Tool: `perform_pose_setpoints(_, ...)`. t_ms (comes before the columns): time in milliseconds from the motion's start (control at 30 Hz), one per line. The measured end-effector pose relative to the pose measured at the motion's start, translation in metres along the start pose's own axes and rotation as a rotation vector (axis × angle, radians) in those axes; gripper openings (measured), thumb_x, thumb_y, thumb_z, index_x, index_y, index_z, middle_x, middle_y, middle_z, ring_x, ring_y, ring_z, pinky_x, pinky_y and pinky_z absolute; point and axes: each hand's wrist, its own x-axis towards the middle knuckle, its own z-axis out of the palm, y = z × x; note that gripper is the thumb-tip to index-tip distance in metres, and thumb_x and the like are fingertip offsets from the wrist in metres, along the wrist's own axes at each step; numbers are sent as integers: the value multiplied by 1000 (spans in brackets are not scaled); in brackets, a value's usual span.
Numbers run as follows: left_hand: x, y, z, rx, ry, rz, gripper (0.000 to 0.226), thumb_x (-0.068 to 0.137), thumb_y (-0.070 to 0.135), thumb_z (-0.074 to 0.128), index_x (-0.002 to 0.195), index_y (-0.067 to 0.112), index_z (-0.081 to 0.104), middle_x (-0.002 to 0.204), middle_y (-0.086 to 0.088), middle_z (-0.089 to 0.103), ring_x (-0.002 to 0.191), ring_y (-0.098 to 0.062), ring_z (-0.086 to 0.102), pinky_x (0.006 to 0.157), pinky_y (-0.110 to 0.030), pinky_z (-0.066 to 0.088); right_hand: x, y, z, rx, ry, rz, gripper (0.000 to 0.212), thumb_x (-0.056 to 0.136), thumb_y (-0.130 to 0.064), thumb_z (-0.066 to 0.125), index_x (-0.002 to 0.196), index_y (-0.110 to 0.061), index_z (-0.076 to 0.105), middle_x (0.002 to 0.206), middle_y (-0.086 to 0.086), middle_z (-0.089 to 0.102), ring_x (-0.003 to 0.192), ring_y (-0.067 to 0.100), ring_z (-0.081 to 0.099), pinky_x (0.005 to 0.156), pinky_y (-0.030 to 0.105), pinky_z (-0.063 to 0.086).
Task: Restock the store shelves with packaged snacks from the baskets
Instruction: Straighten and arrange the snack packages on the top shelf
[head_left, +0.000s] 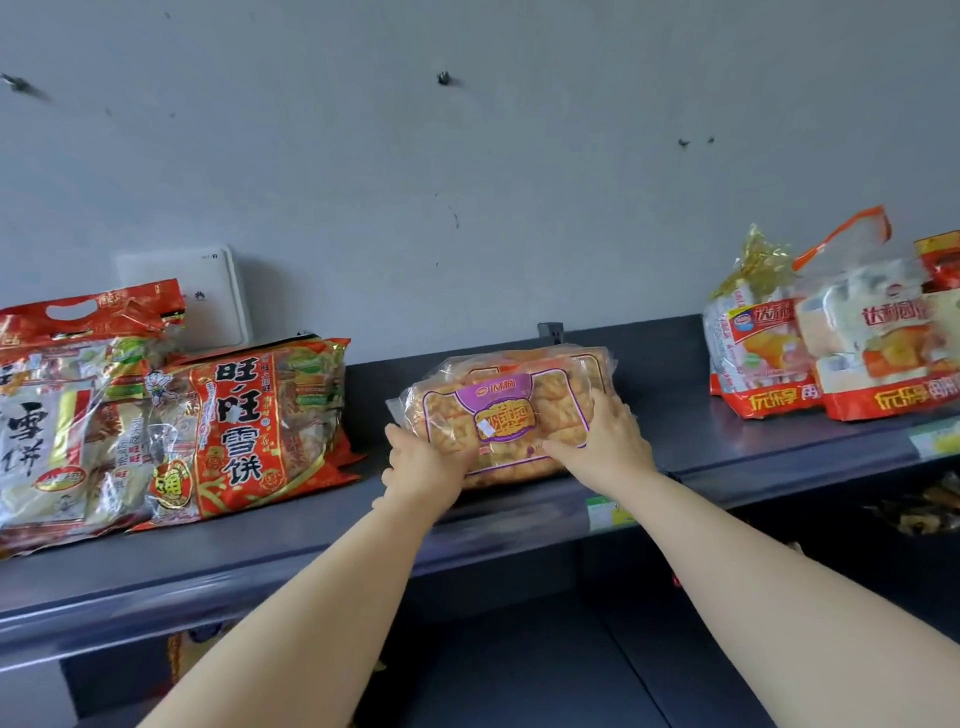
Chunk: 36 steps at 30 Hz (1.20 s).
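Observation:
A clear pack of golden pastries with a purple label leans on the dark top shelf, near its middle. My left hand grips the pack's lower left corner. My right hand holds its right side, fingers curled over the front. Both arms reach up from below. No basket is in view.
Two big red and white rice-cracker bags lean at the shelf's left. Orange and white cake bags stand at the right. A white box sits against the grey wall. A lower shelf at the right holds more packs.

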Motion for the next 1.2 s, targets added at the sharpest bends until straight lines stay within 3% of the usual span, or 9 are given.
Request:
perform_pose_setpoints(67, 0, -1, 5, 8, 23, -15, 121, 51, 72, 66, 145, 14, 16, 132, -6, 54, 120, -35, 53, 105, -56, 39, 11, 9, 1, 104, -95, 43, 112, 74, -63, 68, 154, -21, 3, 163, -3, 4, 145, 26, 24, 107, 48, 38)
perform_pose_setpoints(200, 2, -1, 10, -21, 123, 76, 72, 65, 57, 79, 115, 23, 40, 95, 13, 60, 94, -21, 63, 94, -46, 50, 26, 23, 3, 152, -124, 92, 101, 79, -63, 64, 153, -14, 17, 157, 4, 29, 137, 28, 39, 102, 42, 43)
perform_pose_setpoints(333, 6, 9, 24, -83, 135, 164, 70, 68, 42, 87, 121, 23, 45, 100, 11, 63, 95, -15, 64, 87, -38, 54, 40, 40, -3, 206, -15, 105, 67, 77, -46, 70, 134, -20, 44, 127, 3, 51, 111, 24, 55, 85, 37, 51)
perform_pose_setpoints(467, 15, 16, 44, -159, 26, 131, 77, 55, 43, 92, 112, 25, 44, 106, 2, 65, 94, -17, 68, 82, -43, 59, 61, 66, -12, 296, -59, 175, 52, 67, -40, 72, 113, -23, 54, 110, 1, 47, 101, 23, 55, 89, 46, 50)
perform_pose_setpoints(600, 22, 19, 54, -297, -50, 59, 76, 67, 13, 89, 121, 17, 35, 112, -2, 61, 97, -14, 64, 81, -31, 56, 76, 74, -13, 476, -250, 227, 71, 68, -32, 77, 128, -22, 42, 122, 5, 44, 108, 24, 52, 95, 45, 47)
perform_pose_setpoints(767, 28, 22, 52, -412, -129, -12, 127, 45, 35, 99, 145, 22, 22, 129, -3, 59, 110, -21, 64, 90, -38, 57, 83, 78, -11, 732, -394, 259, 89, 74, -11, 76, 145, -22, 24, 117, 1, 58, 107, 20, 56, 95, 37, 43)
perform_pose_setpoints(967, 22, 25, 54, -414, -144, 9, 78, 61, 18, 94, 122, 14, 46, 109, -3, 69, 88, -15, 72, 53, -20, 55, 78, 80, -8, 687, -307, 245, 68, 72, -11, 67, 133, -21, 38, 106, 0, 60, 96, 19, 57, 81, 37, 46)
perform_pose_setpoints(1067, 18, 27, 58, -378, -217, 51, 70, 61, 9, 93, 115, 16, 49, 101, -2, 71, 80, -8, 74, 59, -23, 58, 74, 81, -7, 620, -108, 245, 50, 75, -8, 60, 120, -18, 43, 94, 1, 59, 80, 18, 57, 65, 32, 44)
perform_pose_setpoints(1200, 26, 24, 64, -246, -182, 94, 82, 55, 15, 97, 118, 22, 44, 108, 3, 68, 98, -13, 68, 90, -37, 57, 80, 86, -4, 637, -115, 242, 65, 76, -6, 60, 133, -23, 33, 98, -4, 57, 85, 18, 56, 68, 33, 45)
